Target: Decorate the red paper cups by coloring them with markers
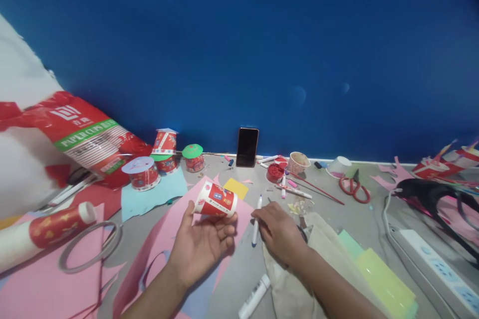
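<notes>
My left hand (204, 241) is palm up over the pink paper (164, 239), its fingers curled round a red and white paper cup (216, 200) that lies on its side. My right hand (279, 232) rests knuckles up just to the right. Its fingers are closed on a white marker (256, 222) whose tip points away from me. A second white marker (254, 296) lies on the grey table below the hands.
Decorated paper cups (144, 173) stand on light blue paper at the back left, beside a red bag of cups (90, 139). A phone (247, 147) leans on the blue wall. Red scissors (354, 187), loose markers, coloured paper sheets and a power strip (430, 264) lie at the right.
</notes>
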Action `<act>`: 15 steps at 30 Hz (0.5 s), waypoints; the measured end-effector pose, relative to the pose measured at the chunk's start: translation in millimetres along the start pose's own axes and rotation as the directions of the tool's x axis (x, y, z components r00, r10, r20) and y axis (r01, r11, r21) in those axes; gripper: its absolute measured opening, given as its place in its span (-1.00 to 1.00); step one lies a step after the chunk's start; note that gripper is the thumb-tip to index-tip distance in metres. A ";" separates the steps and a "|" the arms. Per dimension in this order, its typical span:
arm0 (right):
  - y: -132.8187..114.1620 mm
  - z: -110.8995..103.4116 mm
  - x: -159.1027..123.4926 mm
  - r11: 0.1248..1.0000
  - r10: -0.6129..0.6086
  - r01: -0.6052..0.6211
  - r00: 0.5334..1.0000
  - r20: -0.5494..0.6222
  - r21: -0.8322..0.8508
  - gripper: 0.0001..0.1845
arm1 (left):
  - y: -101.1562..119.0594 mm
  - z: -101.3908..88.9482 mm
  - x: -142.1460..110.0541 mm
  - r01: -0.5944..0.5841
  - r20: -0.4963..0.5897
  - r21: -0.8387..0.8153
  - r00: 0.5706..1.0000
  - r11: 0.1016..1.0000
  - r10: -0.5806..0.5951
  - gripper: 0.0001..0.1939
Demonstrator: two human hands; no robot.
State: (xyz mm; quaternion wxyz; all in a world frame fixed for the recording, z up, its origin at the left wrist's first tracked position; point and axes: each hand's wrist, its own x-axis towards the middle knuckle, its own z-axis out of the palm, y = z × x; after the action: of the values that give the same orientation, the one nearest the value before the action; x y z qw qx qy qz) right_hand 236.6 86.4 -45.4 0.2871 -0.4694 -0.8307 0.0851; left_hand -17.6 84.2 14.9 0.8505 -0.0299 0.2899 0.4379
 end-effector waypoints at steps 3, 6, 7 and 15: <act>-4.7 -0.8 1.0 1.000 -0.007 0.008 0.998 0.062 -0.009 -0.52 | 0.3 -0.9 2.1 -0.020 -0.016 0.003 1.000 1.000 0.020 -0.13; -3.9 -1.4 0.9 0.999 -0.011 0.014 0.998 0.068 -0.031 -0.52 | 0.3 -1.3 3.9 -0.034 -0.017 0.014 0.999 0.999 0.034 -0.13; -2.7 -1.4 0.7 0.999 -0.009 0.011 0.999 0.050 -0.040 -0.50 | 0.2 -1.0 4.2 -0.038 -0.022 0.019 0.999 0.999 0.038 -0.13; -7.7 -1.7 1.6 0.940 0.247 -0.185 0.948 -0.200 0.286 -0.73 | -1.4 -12.9 1.9 -0.247 0.006 0.299 0.966 0.922 0.257 -0.55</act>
State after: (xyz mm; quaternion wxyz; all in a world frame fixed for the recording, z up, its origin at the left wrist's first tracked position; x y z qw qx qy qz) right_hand 231.3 83.4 -40.2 0.4311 -0.5225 -0.7156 0.1706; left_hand -21.7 80.8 2.9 0.7769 0.1284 0.3681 0.4943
